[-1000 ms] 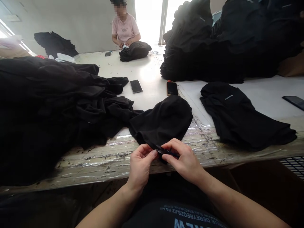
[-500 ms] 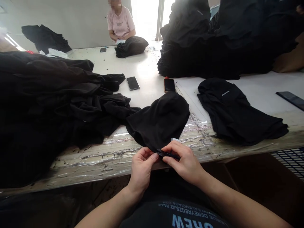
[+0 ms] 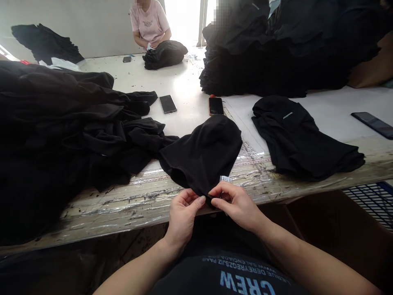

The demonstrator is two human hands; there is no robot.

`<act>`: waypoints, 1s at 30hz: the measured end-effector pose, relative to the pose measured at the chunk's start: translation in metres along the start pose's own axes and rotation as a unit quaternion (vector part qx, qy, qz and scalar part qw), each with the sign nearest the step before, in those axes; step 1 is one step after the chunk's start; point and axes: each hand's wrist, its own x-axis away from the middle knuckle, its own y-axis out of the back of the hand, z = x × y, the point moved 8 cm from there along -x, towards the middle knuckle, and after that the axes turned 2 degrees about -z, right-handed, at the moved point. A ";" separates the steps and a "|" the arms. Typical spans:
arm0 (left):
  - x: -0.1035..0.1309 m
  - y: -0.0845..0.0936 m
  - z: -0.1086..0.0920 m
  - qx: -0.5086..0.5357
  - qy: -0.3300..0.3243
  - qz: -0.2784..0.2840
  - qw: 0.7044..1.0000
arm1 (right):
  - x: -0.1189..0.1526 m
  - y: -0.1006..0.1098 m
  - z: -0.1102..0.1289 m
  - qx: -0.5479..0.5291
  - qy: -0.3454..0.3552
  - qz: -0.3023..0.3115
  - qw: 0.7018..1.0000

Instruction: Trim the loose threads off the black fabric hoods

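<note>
A black cloth hood [image 3: 204,151] lies on the table edge before me, its rounded top pointing away and its hem towards my body. A small white label [image 3: 225,179] sticks out by the hem. My left hand [image 3: 184,213] is closed, thumb and fingertips pinching the hem. Just right of it, my right hand [image 3: 236,205] is also closed, with thumb and forefinger at the same bit of hem. Something dark shows in the curl of the right fingers, but I cannot make out whether it is a tool or cloth.
Loose black cloth [image 3: 61,135] is heaped at left. Another black hood [image 3: 294,135] with a small pale logo lies at right, before a tall black stack [image 3: 260,61]. Phones [image 3: 168,104] lie on the table [image 3: 147,82]. A person [image 3: 150,24] sits across, by a folded black pile [image 3: 166,54].
The slim black tool that showed in my right fingers is no longer plainly visible. Those fingertips have closed at the hem. The left hand keeps its pinch; the view has shifted slightly.
</note>
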 end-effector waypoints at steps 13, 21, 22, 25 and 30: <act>0.008 -0.006 0.004 -0.004 0.022 0.049 0.999 | 0.007 0.010 0.017 0.082 0.048 -0.023 0.995; 0.008 -0.009 0.019 0.006 0.063 0.045 0.997 | 0.012 0.013 0.014 0.124 0.054 -0.019 0.991; 0.009 -0.010 0.019 0.007 0.067 0.045 0.997 | 0.012 0.014 0.014 0.126 0.054 -0.017 0.990; 0.010 -0.012 0.018 -0.011 0.064 0.056 0.996 | 0.011 0.015 0.015 0.132 0.055 -0.013 0.990; 0.009 -0.016 0.014 -0.070 0.047 0.060 0.995 | 0.014 0.015 0.021 0.145 0.065 -0.002 0.987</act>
